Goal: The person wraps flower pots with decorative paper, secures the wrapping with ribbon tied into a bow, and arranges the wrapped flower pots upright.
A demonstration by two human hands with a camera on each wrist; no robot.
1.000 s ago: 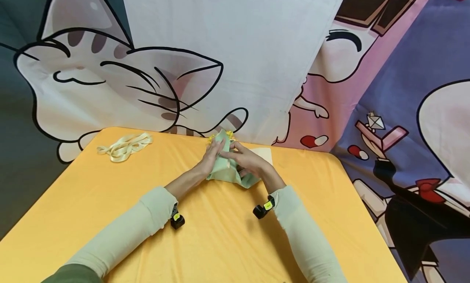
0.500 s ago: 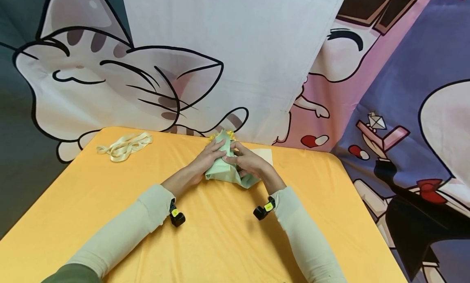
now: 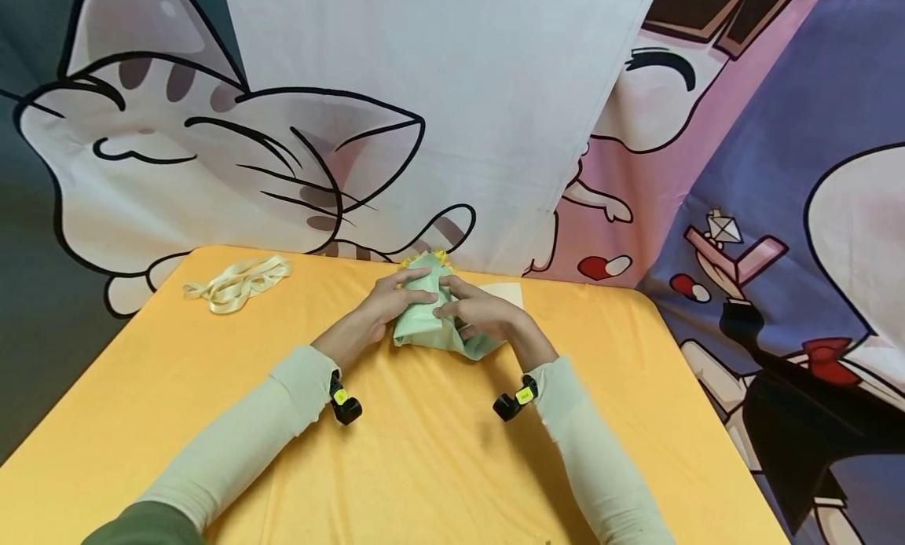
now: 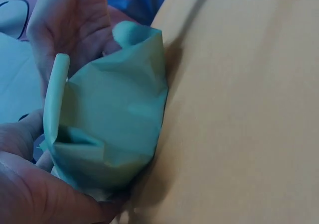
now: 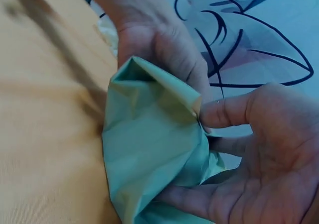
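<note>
Green wrap (image 3: 424,323) on yellow table (image 3: 424,459) — cat backdrop (image 3: 495,97) behind

Cream ribbon (image 3: 229,295), yellow tablecloth (image 3: 424,459), cartoon backdrop (image 3: 488,97).

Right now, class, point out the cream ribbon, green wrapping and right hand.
Cream ribbon (image 3: 243,279): head view, looped strands.
Green wrapping (image 5: 148,137): right wrist view, broad side.
Right hand (image 3: 489,310): head view, back of hand.

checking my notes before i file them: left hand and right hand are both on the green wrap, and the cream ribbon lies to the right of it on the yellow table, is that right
Not quite: the cream ribbon lies to the left of the green wrap, as the head view shows. The left hand and right hand are both on the wrap, over the yellow table.
</note>
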